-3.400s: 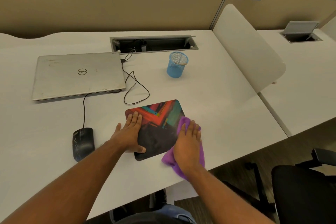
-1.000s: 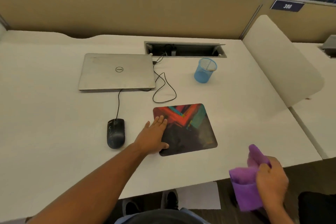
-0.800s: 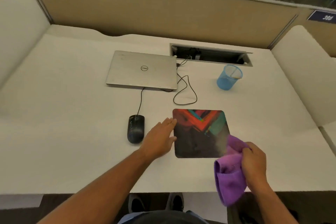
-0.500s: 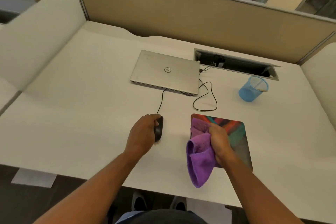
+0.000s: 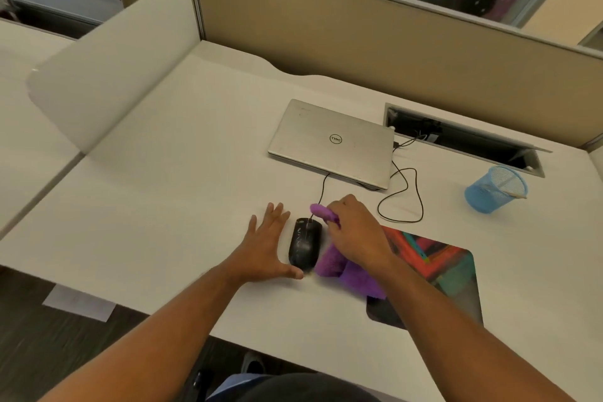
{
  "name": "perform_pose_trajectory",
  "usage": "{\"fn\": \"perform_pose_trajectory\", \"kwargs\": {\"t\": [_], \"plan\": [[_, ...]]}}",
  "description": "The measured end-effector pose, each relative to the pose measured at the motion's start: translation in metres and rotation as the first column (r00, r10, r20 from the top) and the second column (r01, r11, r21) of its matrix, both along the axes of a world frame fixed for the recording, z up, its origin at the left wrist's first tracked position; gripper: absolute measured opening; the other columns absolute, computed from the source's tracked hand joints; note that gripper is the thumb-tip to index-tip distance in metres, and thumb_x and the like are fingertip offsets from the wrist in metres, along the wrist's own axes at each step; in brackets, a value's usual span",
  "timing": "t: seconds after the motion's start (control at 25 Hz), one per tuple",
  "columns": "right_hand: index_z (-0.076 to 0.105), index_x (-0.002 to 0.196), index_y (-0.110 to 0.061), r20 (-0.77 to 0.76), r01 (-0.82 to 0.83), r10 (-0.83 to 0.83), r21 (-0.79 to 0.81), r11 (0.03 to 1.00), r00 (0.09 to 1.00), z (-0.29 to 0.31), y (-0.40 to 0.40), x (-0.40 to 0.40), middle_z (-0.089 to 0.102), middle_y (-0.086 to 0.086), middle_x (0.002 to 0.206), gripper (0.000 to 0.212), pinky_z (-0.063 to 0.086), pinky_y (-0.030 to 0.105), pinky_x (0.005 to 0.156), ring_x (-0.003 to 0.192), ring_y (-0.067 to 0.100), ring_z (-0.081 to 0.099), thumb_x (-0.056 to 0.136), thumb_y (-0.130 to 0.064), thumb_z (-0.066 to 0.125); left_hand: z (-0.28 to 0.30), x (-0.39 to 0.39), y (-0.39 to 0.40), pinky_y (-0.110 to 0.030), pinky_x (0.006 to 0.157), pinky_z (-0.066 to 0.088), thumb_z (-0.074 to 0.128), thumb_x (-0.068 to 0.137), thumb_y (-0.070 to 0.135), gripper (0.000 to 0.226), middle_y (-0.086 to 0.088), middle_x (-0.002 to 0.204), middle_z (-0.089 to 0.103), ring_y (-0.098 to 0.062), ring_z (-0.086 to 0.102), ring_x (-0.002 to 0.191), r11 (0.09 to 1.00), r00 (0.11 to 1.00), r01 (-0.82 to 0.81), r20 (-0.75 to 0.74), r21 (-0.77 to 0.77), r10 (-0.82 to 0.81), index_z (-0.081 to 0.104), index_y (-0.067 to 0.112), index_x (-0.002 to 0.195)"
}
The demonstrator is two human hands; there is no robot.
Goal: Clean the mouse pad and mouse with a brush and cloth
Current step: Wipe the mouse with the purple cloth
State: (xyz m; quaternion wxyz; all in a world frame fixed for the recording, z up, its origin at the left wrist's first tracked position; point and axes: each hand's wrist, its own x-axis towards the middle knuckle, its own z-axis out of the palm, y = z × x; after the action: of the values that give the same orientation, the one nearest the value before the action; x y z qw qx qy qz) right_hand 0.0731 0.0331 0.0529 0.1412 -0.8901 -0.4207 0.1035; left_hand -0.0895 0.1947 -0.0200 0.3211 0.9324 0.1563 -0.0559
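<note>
Desk: a wide white laminate desk [image 5: 169, 179] with a tan fabric partition [image 5: 375, 42] along its far edge and a rounded white side divider [image 5: 107, 65] on the left.
Laptop: a closed silver laptop [image 5: 332, 142] lies flat toward the back, with a thin black cable [image 5: 406, 196] looping on the desk to its right.
Mouse pad: a rectangular mouse pad with a red, teal and dark print [image 5: 447, 274] sits at the near right of the desk, partly under the right forearm.
Pen cup: a blue wire-mesh pen cup [image 5: 494, 189] stands tilted, well apart to the far right.
Cloth: a fluffy purple cloth [image 5: 346, 271] is bunched just right of the mouse, one end poking out beyond the knuckles.
Right hand: the right hand [image 5: 355, 235] is curled around the cloth, gripping it, right beside the mouse.
Left hand: the left hand [image 5: 266, 248] lies flat on the desk, fingers straight and spread, its thumb reaching the mouse's near end.
Mouse: a black wired computer mouse [image 5: 305, 243] rests on the desk between the two hands, left of the pad.
</note>
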Motion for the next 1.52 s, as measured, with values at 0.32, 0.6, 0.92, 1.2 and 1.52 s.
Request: {"fn": "perform_pose_trajectory", "kwargs": {"t": [0.32,0.6,0.92,1.2,1.52], "plan": [[0.061,0.118,-0.013,0.014,-0.198,0.209,-0.263,0.944,0.978,-0.007,0.051,-0.008,0.054,0.004,0.122,0.028,0.046,0.040,0.091,0.108,0.024,0.048,0.096,-0.023,0.047,-0.010,0.003,0.000,-0.040,0.120,-0.015,0.059,0.063,0.089,0.122,0.004,0.166,-0.009,-0.005,-0.028,0.146,0.998,0.998,0.006,0.068,0.057,-0.010,0.022,0.019,0.156],[0.063,0.116,-0.012,-0.050,-0.288,0.289,-0.336,0.897,0.956,-0.006,0.052,-0.013,0.053,0.002,0.121,0.030,0.044,0.038,0.090,0.108,0.023,0.044,0.092,-0.020,0.047,-0.009,-0.001,0.000,-0.036,0.121,-0.014,0.065,0.064,0.084,0.130,0.007,0.166,-0.005,-0.001,-0.020,0.147,1.000,0.992,-0.015,0.122,-0.025,0.018,0.002,0.022,0.159],[0.063,0.122,-0.013,0.009,-0.353,0.364,-0.221,0.909,0.931,-0.012,0.025,-0.037,0.055,0.000,0.126,0.037,0.045,0.035,0.092,0.112,0.020,0.045,0.088,-0.020,0.051,-0.015,0.001,0.000,-0.034,0.121,-0.012,0.063,0.060,0.090,0.134,0.012,0.165,-0.002,0.003,-0.016,0.147,0.998,0.989,-0.044,0.140,-0.047,0.050,0.003,0.023,0.159],[0.051,0.145,-0.020,0.059,-0.445,0.461,-0.174,0.878,0.886,-0.015,-0.008,-0.056,0.047,-0.003,0.150,0.050,0.044,0.037,0.108,0.133,0.021,0.036,0.095,-0.023,0.056,-0.017,0.002,0.001,-0.039,0.119,-0.015,0.057,0.067,0.088,0.117,0.008,0.166,0.003,0.001,-0.016,0.148,1.000,0.991,0.015,0.132,-0.003,-0.015,0.008,0.035,0.158],[0.049,0.148,-0.018,0.128,-0.511,0.566,-0.305,0.804,0.814,-0.017,-0.021,-0.064,0.046,0.003,0.152,0.083,0.047,0.043,0.107,0.136,0.034,0.035,0.073,-0.013,0.086,-0.009,0.000,0.013,-0.038,0.116,-0.021,0.071,0.069,0.074,0.120,0.006,0.166,-0.009,-0.005,-0.024,0.147,0.984,0.983,0.180,0.021,0.006,-0.181,0.005,0.031,0.159]]}}
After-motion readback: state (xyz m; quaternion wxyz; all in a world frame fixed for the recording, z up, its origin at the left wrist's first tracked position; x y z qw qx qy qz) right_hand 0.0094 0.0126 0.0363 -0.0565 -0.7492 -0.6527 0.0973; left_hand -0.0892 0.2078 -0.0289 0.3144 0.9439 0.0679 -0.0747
